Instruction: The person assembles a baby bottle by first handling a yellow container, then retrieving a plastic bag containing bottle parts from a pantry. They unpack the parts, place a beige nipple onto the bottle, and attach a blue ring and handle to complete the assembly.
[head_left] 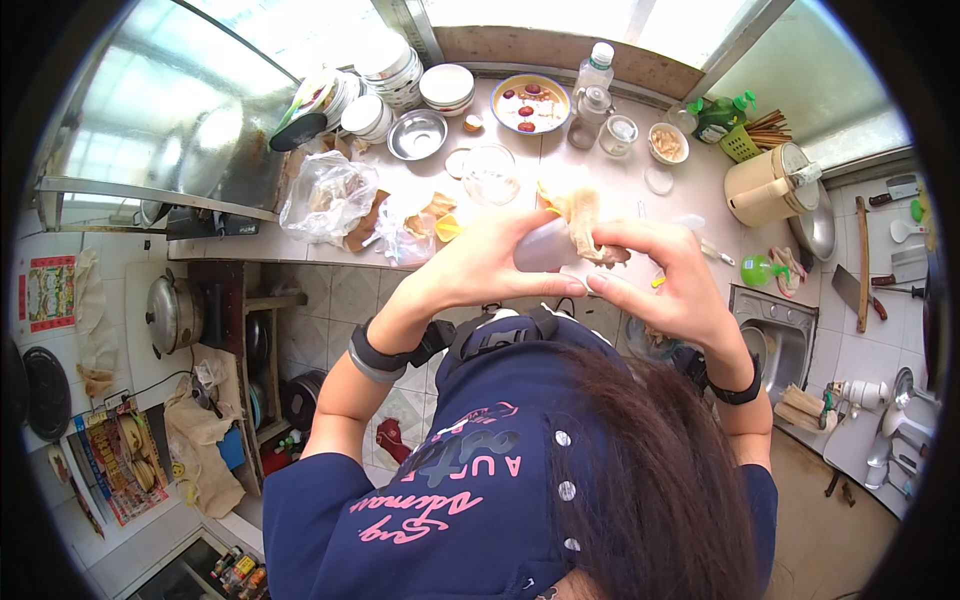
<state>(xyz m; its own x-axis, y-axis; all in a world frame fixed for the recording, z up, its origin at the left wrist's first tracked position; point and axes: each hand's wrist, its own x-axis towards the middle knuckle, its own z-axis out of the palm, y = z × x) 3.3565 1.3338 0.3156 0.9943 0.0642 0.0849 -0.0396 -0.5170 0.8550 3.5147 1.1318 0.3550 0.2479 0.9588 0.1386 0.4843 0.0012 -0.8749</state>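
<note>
In front of my chest, both hands are raised over the counter's near edge, thumbs almost meeting. A limp, wrinkled pale yellow piece (582, 218) with a brownish end hangs between them; its kind is unclear. My right hand (665, 268) curls its fingers on the brownish end. My left hand (490, 258) is curved, forefinger at the piece's side and thumb stretched toward the right thumb. Between the left thumb and forefinger shows a whitish, translucent patch (545, 246), possibly plastic; what that hand grips is partly hidden. A yellow object (448, 228) lies beside the left hand.
On the counter stand a bowl of red fruit (531, 88), stacked bowls (447, 88), a metal bowl (417, 134), jars (590, 118) and a plastic bag (330, 192). To the right are a beige canister (770, 186), a sink (785, 335) and wall-hung knives (858, 300).
</note>
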